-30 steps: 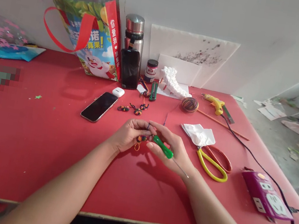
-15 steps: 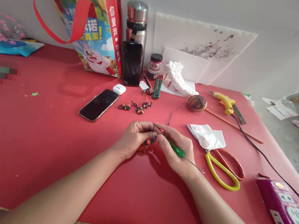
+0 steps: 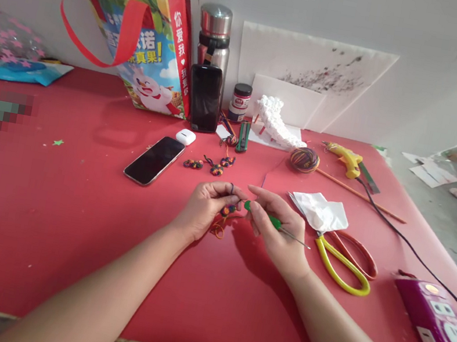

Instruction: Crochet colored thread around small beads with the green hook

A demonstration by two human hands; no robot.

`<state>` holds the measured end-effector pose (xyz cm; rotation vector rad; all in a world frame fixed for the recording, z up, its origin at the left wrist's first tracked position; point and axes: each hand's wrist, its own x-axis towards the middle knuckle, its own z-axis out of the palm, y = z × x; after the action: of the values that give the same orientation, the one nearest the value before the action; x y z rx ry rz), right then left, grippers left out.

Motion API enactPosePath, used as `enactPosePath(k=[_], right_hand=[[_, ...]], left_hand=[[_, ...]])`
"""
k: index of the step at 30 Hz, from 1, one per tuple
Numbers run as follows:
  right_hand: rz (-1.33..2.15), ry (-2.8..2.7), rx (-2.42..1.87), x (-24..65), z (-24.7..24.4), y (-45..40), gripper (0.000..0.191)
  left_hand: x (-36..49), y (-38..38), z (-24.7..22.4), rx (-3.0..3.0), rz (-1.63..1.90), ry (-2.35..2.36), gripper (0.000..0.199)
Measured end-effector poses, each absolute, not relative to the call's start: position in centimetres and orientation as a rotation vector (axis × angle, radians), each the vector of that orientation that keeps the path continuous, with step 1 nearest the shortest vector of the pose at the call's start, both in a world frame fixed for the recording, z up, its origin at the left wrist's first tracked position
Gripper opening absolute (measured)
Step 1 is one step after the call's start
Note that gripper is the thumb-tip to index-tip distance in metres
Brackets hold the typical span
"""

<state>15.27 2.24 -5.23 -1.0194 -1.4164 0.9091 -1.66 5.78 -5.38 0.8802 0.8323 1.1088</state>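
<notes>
My left hand (image 3: pixel 202 207) is closed, pinching a small multicoloured crocheted piece (image 3: pixel 228 211), with a dark strand looped round its forefinger. A loose orange yarn tail (image 3: pixel 218 230) hangs below the piece. In my right hand (image 3: pixel 283 228) lies a green-handled crochet hook (image 3: pixel 275 222), its thin metal shaft sticking out past the palm to the right. The right thumb presses on the handle while the forefinger reaches towards the left fingertips. From the yarn ball (image 3: pixel 305 160) a thin strand runs down to the hands. Small crocheted pieces (image 3: pixel 216 169) lie beyond them.
A phone (image 3: pixel 154 160) and white earphone case (image 3: pixel 185 137) lie to the left. Yellow-and-orange-handled scissors (image 3: pixel 342 265), a glue gun (image 3: pixel 348 158) and a purple power strip (image 3: pixel 436 320) are on the right. A shopping bag (image 3: pixel 155 87) and steel flask (image 3: pixel 216 21) stand behind.
My right hand has drawn slightly away from the left, its forefinger lifting, and the hook handle's green end now shows. The whole view has shifted a little.
</notes>
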Motion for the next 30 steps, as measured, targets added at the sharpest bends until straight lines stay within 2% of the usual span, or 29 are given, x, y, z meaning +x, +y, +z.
enactPosePath(k=[5, 10, 13, 25, 30], right_hand=[[0.826, -1.532, -0.972, 15.2, -5.4, 2.1, 0.027], [0.641, -1.612, -0.970, 15.3, -5.6, 2.0, 0.024], [0.550, -1.649, -0.970, 15.2, -5.5, 2.0, 0.021], [0.384, -1.695, -0.914, 15.1, -5.3, 2.4, 0.022], [0.400, -1.666, -0.990, 15.2, -5.4, 2.5, 0.020]], left_hand=[[-1.4, 5.6, -5.0, 0.841, 1.114, 0.807, 0.024], [-1.1, 5.1, -4.5, 0.751, 1.105, 0.735, 0.054], [-1.0, 4.9, -4.5, 0.697, 1.104, 0.728, 0.062], [-0.3, 4.4, -4.3, 0.564, 1.066, 0.704, 0.068], [-0.4, 4.3, -4.1, 0.574, 1.083, 0.710, 0.060]])
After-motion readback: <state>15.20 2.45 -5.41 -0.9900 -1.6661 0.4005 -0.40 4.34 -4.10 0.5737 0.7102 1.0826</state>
